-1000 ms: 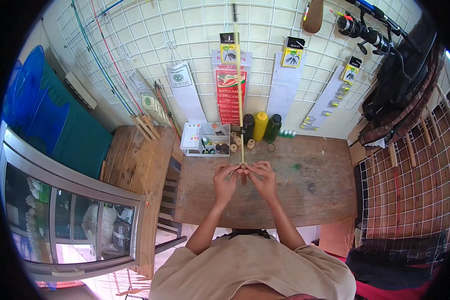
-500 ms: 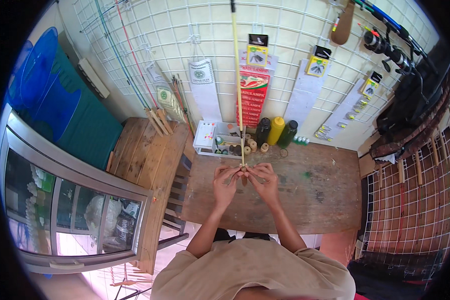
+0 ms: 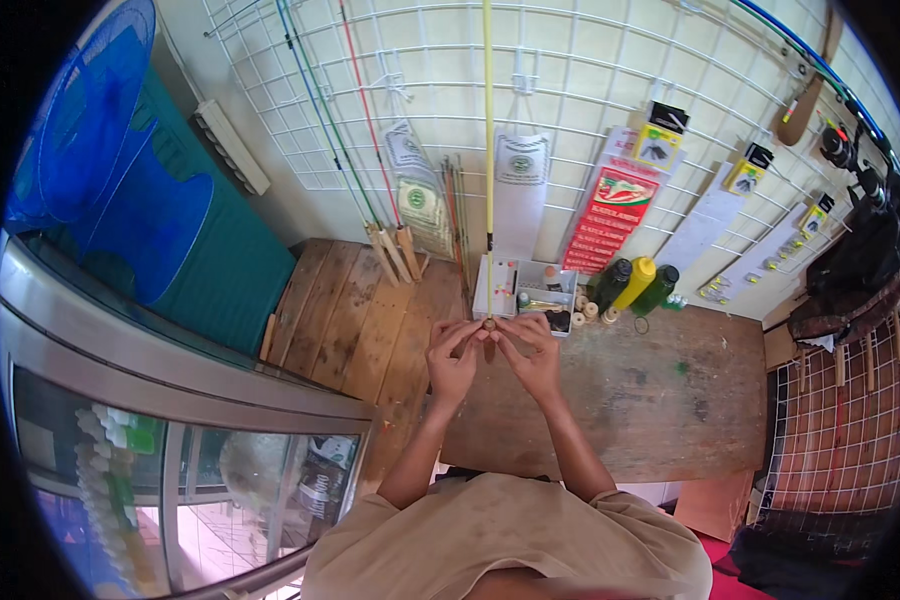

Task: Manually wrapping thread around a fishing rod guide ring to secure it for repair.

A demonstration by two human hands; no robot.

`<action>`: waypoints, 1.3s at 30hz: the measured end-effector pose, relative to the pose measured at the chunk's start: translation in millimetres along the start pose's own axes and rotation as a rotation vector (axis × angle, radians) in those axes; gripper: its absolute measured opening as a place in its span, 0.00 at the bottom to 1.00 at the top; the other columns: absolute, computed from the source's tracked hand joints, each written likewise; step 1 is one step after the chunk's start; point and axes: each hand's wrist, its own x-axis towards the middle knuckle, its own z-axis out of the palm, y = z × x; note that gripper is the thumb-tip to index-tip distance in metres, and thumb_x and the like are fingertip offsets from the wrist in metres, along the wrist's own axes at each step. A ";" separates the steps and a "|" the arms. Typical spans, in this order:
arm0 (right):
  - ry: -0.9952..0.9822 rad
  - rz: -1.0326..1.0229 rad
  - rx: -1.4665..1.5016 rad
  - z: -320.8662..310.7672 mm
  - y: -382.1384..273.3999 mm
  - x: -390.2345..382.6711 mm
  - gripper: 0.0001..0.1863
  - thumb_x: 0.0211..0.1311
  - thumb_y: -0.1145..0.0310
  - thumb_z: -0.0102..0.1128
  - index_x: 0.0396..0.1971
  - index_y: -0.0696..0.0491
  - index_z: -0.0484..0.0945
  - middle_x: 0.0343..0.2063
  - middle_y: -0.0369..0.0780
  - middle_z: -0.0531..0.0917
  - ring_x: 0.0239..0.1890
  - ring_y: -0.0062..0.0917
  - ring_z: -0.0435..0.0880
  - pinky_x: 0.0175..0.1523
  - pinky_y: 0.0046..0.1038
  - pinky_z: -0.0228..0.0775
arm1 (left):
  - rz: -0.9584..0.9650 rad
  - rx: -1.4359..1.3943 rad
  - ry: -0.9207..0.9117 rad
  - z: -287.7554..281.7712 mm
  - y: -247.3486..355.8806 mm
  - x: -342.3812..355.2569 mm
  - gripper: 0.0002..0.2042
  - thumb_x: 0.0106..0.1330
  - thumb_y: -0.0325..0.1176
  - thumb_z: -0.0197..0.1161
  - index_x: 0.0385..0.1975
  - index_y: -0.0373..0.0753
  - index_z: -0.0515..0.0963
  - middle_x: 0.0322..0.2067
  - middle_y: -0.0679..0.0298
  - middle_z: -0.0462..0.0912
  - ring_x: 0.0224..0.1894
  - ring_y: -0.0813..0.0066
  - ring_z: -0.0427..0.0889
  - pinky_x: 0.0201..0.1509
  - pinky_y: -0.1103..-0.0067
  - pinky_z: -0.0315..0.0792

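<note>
A thin yellow fishing rod (image 3: 489,150) stands upright in front of me, running out of view at the top. Its short brown handle (image 3: 489,352) hangs between my hands. My left hand (image 3: 452,360) and my right hand (image 3: 532,358) meet at the rod's lower end, fingertips pinching it from both sides. The fingertips cover exactly what they grip there. Just beyond them, on the wooden table (image 3: 630,400), is a white compartment tray (image 3: 562,328) of small items.
Wooden spools (image 3: 582,312) and a yellow bottle (image 3: 635,283) between two dark ones stand right of the tray. More rods (image 3: 382,250) lean over the left bench (image 3: 360,340). A glass-fronted cabinet (image 3: 185,400) is near left. Packets hang on the white wire grid (image 3: 580,90).
The view has turned left, so table, tray and wall appear farther right. Both hands keep hold of the rod, which has swung left with them relative to the table.
</note>
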 end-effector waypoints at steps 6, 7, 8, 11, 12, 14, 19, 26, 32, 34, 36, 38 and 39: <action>-0.007 -0.002 0.035 59.9 -9.5 22.3 0.14 0.48 0.75 0.68 0.39 0.53 0.84 0.31 0.39 0.84 0.40 0.28 0.76 0.47 0.27 0.70 | -0.025 -0.043 0.072 -37.8 -26.4 28.4 0.10 0.55 0.24 0.66 0.38 0.38 0.83 0.33 0.63 0.84 0.39 0.67 0.77 0.45 0.74 0.70; -0.013 0.002 0.035 67.2 -10.8 25.1 0.14 0.48 0.75 0.68 0.39 0.53 0.84 0.31 0.39 0.84 0.40 0.28 0.76 0.47 0.27 0.70 | -0.031 -0.034 0.090 -42.6 -26.7 33.2 0.10 0.56 0.23 0.66 0.38 0.38 0.83 0.34 0.63 0.84 0.39 0.67 0.77 0.46 0.74 0.70; -0.014 0.009 0.032 73.9 -12.0 27.4 0.13 0.49 0.75 0.68 0.39 0.53 0.84 0.32 0.39 0.84 0.39 0.28 0.77 0.47 0.27 0.69 | -0.038 -0.025 0.109 -47.2 -28.4 36.2 0.10 0.56 0.23 0.65 0.38 0.38 0.83 0.34 0.63 0.84 0.39 0.67 0.77 0.46 0.74 0.70; -0.029 0.009 0.033 91.7 -10.9 32.9 0.13 0.50 0.74 0.68 0.38 0.54 0.84 0.33 0.39 0.84 0.39 0.27 0.77 0.47 0.26 0.69 | -0.029 -0.055 0.144 -55.6 -45.4 39.7 0.09 0.56 0.22 0.65 0.37 0.38 0.83 0.34 0.62 0.84 0.39 0.67 0.77 0.47 0.74 0.69; -0.036 0.003 0.037 97.1 -9.7 35.0 0.13 0.50 0.74 0.68 0.39 0.54 0.84 0.33 0.39 0.84 0.39 0.27 0.77 0.47 0.26 0.69 | -0.032 -0.055 0.149 -58.3 -50.7 41.0 0.09 0.56 0.22 0.65 0.37 0.38 0.83 0.34 0.62 0.84 0.39 0.67 0.77 0.47 0.74 0.69; -0.052 0.003 0.029 107.9 -8.3 39.1 0.13 0.50 0.74 0.68 0.39 0.54 0.84 0.32 0.39 0.84 0.39 0.27 0.76 0.46 0.26 0.69 | -0.041 -0.013 0.168 -64.7 -58.1 43.8 0.10 0.57 0.20 0.63 0.38 0.38 0.83 0.34 0.62 0.84 0.39 0.67 0.77 0.48 0.74 0.69; -0.063 0.005 0.027 132.7 1.6 46.9 0.14 0.50 0.74 0.69 0.40 0.53 0.84 0.30 0.40 0.83 0.38 0.26 0.75 0.45 0.26 0.69 | -0.060 0.032 0.208 -71.3 -75.9 52.9 0.12 0.57 0.18 0.61 0.39 0.39 0.82 0.35 0.63 0.83 0.40 0.67 0.76 0.47 0.74 0.69; -0.135 0.055 0.015 159.0 14.4 65.6 0.14 0.52 0.74 0.65 0.41 0.53 0.84 0.36 0.42 0.85 0.39 0.32 0.78 0.47 0.28 0.69 | -0.172 0.028 0.291 -70.5 -95.5 69.9 0.07 0.61 0.25 0.62 0.39 0.39 0.82 0.35 0.63 0.82 0.39 0.69 0.77 0.44 0.76 0.70; -0.146 0.053 -0.003 177.4 32.9 76.6 0.12 0.53 0.72 0.66 0.40 0.54 0.84 0.36 0.41 0.85 0.36 0.27 0.78 0.45 0.27 0.70 | -0.292 -0.082 0.352 -63.2 -125.7 77.8 0.08 0.61 0.32 0.65 0.37 0.38 0.82 0.33 0.64 0.83 0.35 0.73 0.77 0.40 0.79 0.69; -0.149 0.047 -0.014 181.5 38.3 79.8 0.12 0.53 0.72 0.66 0.40 0.54 0.84 0.36 0.41 0.85 0.36 0.28 0.79 0.46 0.27 0.70 | -0.282 -0.087 0.369 -61.2 -130.1 83.1 0.08 0.60 0.33 0.66 0.37 0.38 0.82 0.34 0.64 0.83 0.35 0.74 0.77 0.39 0.79 0.69; -0.156 0.016 -0.031 184.8 43.0 84.5 0.12 0.54 0.73 0.64 0.40 0.54 0.84 0.37 0.42 0.85 0.38 0.29 0.79 0.46 0.27 0.70 | -0.272 -0.091 0.383 -59.7 -131.8 87.1 0.08 0.60 0.33 0.66 0.36 0.38 0.82 0.34 0.64 0.83 0.34 0.75 0.76 0.38 0.79 0.69; -0.153 0.027 -0.027 187.4 46.0 88.1 0.12 0.54 0.74 0.64 0.40 0.54 0.84 0.37 0.42 0.85 0.39 0.29 0.79 0.47 0.28 0.69 | -0.357 -0.110 0.366 -58.5 -130.8 91.8 0.08 0.60 0.32 0.66 0.36 0.38 0.82 0.33 0.65 0.83 0.34 0.75 0.76 0.36 0.78 0.69; -0.149 0.036 -0.023 188.5 47.8 89.9 0.12 0.55 0.74 0.63 0.40 0.54 0.83 0.37 0.43 0.85 0.40 0.30 0.79 0.48 0.28 0.69 | -0.358 -0.110 0.365 -56.7 -132.4 94.5 0.08 0.60 0.32 0.66 0.36 0.38 0.82 0.33 0.65 0.83 0.34 0.75 0.76 0.36 0.78 0.69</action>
